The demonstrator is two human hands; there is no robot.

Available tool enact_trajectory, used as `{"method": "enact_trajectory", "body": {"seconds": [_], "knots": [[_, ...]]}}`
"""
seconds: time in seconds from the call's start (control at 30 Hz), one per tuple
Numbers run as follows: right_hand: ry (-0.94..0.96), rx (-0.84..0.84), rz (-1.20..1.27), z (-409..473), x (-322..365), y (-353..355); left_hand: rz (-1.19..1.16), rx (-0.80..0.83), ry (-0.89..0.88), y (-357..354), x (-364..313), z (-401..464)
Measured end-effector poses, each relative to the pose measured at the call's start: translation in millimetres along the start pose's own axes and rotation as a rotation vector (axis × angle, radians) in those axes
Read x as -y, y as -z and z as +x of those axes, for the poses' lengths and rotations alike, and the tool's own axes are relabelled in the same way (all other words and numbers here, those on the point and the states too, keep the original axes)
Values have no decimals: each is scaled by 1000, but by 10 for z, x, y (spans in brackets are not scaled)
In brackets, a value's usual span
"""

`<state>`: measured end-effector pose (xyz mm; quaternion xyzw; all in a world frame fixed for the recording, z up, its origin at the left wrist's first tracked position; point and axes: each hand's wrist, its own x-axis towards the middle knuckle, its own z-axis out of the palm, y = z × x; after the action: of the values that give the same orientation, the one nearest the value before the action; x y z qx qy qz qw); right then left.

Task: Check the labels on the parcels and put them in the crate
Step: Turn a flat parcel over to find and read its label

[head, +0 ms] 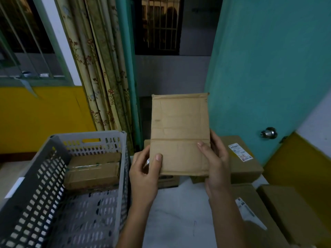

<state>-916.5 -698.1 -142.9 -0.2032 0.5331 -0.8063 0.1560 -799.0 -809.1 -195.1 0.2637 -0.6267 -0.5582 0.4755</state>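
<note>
I hold a flat brown cardboard parcel upright in front of me with both hands. My left hand grips its lower left edge, thumb on the near face. My right hand grips the lower right edge, thumb across the front. The face toward me is plain, with no label showing. A grey perforated plastic crate stands at the left, and one brown taped box lies inside it at the far end.
Brown boxes with white labels sit on the white surface to the right: one behind my right hand, one at the lower right and another at the far right. A teal door stands open behind them; curtains hang at the left.
</note>
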Motion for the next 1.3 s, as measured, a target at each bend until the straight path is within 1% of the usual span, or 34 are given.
{"method": "enact_trajectory", "body": {"seconds": [0.07, 0.1, 0.2, 0.23, 0.3, 0.4, 0.47, 0.53, 0.6, 0.67, 0.77, 0.9, 1.03, 1.17, 1.23, 1.3], "knots": [[4, 14, -17, 6, -26, 31, 14, -76, -23, -21, 24, -16], [-1, 62, -49, -2, -48, 56, 14, -125, -27, -27, 26, -21], [-53, 273, -125, -70, -109, 112, -11, -240, -21, -29, -13, 4], [-61, 298, -124, -89, -129, 123, -13, -258, -21, -26, -33, 12], [-9, 267, -115, -93, -166, 119, -9, -275, -26, -15, -47, 16], [59, 91, -89, -71, -200, 84, 15, -225, -13, -47, -18, -42], [61, 46, -110, -64, -210, 82, 17, -206, -7, -79, 4, -76], [45, 80, -152, -74, -210, 103, 5, -221, -2, -84, 20, -62], [7, 171, -182, -105, -207, 115, 15, -230, -10, -75, 14, -22], [-41, 226, -195, -147, -246, 106, 60, -195, -22, -67, 16, 14], [-32, 188, -225, -190, -274, 52, 65, -134, -35, -86, 4, 26], [-11, 117, -231, -186, -282, 21, 33, -96, -35, -119, -14, 15], [-37, 136, -224, -219, -276, 9, -67, -106, 49, -125, -47, 27], [-53, 101, -181, -204, -277, -20, -145, -108, 130, -87, -59, 55], [-38, 95, -176, -183, -288, -14, -166, -74, 170, -47, -49, 86], [-22, 99, -194, -154, -263, 6, -186, 5, 214, -5, -63, 126]]}}
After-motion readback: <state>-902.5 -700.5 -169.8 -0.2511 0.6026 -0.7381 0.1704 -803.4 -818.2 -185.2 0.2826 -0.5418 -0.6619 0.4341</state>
